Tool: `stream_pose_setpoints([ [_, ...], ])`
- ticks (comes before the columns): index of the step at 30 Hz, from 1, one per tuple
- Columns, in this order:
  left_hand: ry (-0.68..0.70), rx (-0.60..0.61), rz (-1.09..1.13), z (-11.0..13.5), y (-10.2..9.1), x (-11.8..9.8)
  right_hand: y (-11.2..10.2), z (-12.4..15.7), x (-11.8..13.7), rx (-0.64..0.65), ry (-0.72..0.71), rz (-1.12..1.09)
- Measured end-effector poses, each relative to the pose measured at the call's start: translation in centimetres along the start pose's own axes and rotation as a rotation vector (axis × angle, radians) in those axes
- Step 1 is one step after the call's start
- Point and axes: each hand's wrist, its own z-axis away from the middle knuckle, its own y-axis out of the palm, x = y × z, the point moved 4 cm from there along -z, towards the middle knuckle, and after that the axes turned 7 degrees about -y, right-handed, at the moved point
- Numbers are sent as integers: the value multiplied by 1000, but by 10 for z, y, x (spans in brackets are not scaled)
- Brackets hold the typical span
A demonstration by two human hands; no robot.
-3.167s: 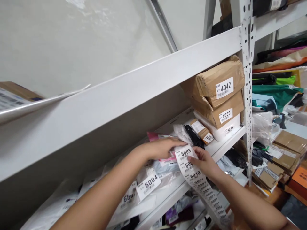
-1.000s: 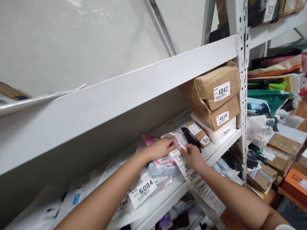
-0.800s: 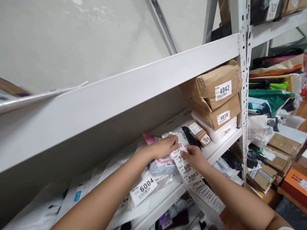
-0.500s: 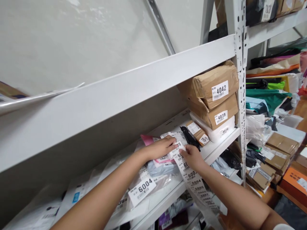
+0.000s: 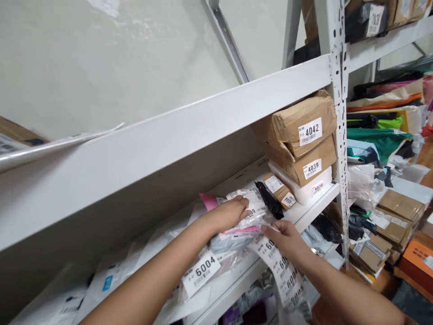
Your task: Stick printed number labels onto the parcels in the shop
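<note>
My left hand (image 5: 233, 212) lies over a clear-wrapped parcel (image 5: 255, 201), fingers stretched across a white number label that they partly cover. Pinched in my right hand (image 5: 286, 237) is the top of a strip of number labels (image 5: 284, 271), which hangs past the shelf's front edge and curls lower down. Under and beside my left hand are a pink bag (image 5: 209, 201) and a pale blue bagged parcel (image 5: 226, 243). A bagged parcel labelled 6004 (image 5: 203, 268) lies closer to me.
Boxes marked 4042 (image 5: 291, 119) and 4039 (image 5: 297, 167) are stacked on a white package (image 5: 309, 192) at the shelf's right end. Beside them lie a small box (image 5: 279, 187) and a black packet (image 5: 269, 201). The upper shelf beam (image 5: 169, 128) crosses above my hands.
My right hand has drawn the label strip down and away from my left hand. A number label now shows on the parcel under my left fingers, apart from the strip.
</note>
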Motion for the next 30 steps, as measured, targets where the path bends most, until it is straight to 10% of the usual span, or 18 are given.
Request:
stream_pose_setpoints([
  [5, -283, -57, 67, 11, -18, -10, -35, 22, 2, -93, -75, 108],
  [13, -404, -164, 145, 5, -13, -109, -75, 11, -3, -119, -125, 22],
  [17, -525, -276, 359, -7, 14, -102, -81, 9, -2, -79, -152, 34],
  [24, -533, -902, 614, 28, 87, -87, -82, 11, -7, 127, -54, -50],
  [30, -531, -1036, 682, 35, 104, -90, -79, 17, -22, 38, 12, -161],
])
